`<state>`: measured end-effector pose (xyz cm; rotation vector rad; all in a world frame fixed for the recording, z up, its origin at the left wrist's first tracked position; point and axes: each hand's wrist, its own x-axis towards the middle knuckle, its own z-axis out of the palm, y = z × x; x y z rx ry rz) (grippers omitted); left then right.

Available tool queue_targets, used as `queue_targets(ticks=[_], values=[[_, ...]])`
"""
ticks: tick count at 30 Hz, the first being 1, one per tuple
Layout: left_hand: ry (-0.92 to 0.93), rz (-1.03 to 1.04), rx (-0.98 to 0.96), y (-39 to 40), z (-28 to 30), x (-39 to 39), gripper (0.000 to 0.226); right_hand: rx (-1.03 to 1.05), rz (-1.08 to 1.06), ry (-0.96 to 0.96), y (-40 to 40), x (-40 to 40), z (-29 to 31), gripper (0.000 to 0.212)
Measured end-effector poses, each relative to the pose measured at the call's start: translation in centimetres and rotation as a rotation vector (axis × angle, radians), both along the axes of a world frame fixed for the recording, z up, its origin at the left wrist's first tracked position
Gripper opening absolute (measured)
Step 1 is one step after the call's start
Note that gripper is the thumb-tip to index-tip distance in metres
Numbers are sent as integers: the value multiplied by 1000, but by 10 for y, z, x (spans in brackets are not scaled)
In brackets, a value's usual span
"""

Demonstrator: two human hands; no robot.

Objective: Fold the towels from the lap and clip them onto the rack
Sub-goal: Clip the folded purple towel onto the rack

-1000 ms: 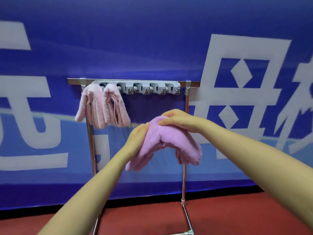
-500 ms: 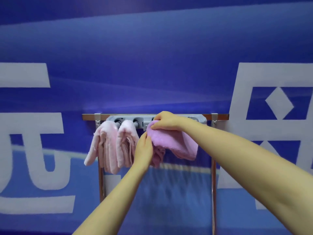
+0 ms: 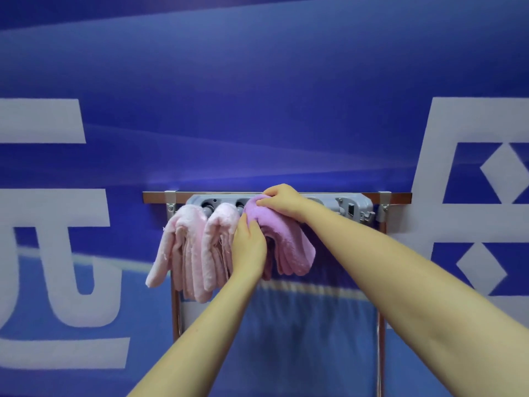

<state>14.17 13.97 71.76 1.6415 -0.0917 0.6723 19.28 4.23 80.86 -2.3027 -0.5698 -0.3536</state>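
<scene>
Folded lilac towel [image 3: 282,239] is draping over the grey clip bar [image 3: 337,203] of the rack [image 3: 395,197], its fold crest pointing up at the bar and its long axis hanging downward, the two halves trailing to lower left and lower right. The right hand [image 3: 282,200] is pinching the crest against the bar; the left hand [image 3: 247,247], fingers curled, is holding the towel's left half. Two pale pink towels [image 3: 197,247] are hanging just left, touching it. Compared with half a second earlier, the lilac towel is sitting higher and closer against the bar, and the left hand is gripping it more fully.
</scene>
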Motion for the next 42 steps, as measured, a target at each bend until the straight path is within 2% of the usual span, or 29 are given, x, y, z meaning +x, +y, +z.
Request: queue_targets(ticks=[3, 5, 9, 15, 21, 27, 31, 33, 36, 42], values=[[-38, 12, 56, -4, 4, 5, 44, -88, -82, -158, 3, 6, -5, 2], [-32, 46, 82, -6, 7, 7, 42, -125, -100, -217, 6, 4, -5, 7], [12, 55, 99, -7, 11, 12, 40, -123, -71, -173, -1, -5, -8, 24], [72, -4, 71, -7, 11, 0, 45, -54, -6, -139, -11, -26, -24, 36], [159, 26, 118, -4, 10, -28, 45, 106, -51, -74, -20, -44, -49, 35], [172, 108, 139, -2, 8, -67, 37, 188, -134, -140, -24, -69, -64, 29], [133, 29, -12, -8, 1, -102, 29, 490, -121, -161, -25, -112, -77, 23], [139, -18, -67, -12, -11, -121, 31, 604, -66, -103, -26, -136, -96, 28], [185, -89, -30, -18, -49, -146, 33, 653, -37, 7, -32, -167, -142, 27], [520, -187, 104, -20, -180, -178, 38, 668, -191, 309, -56, -209, -274, 31]])
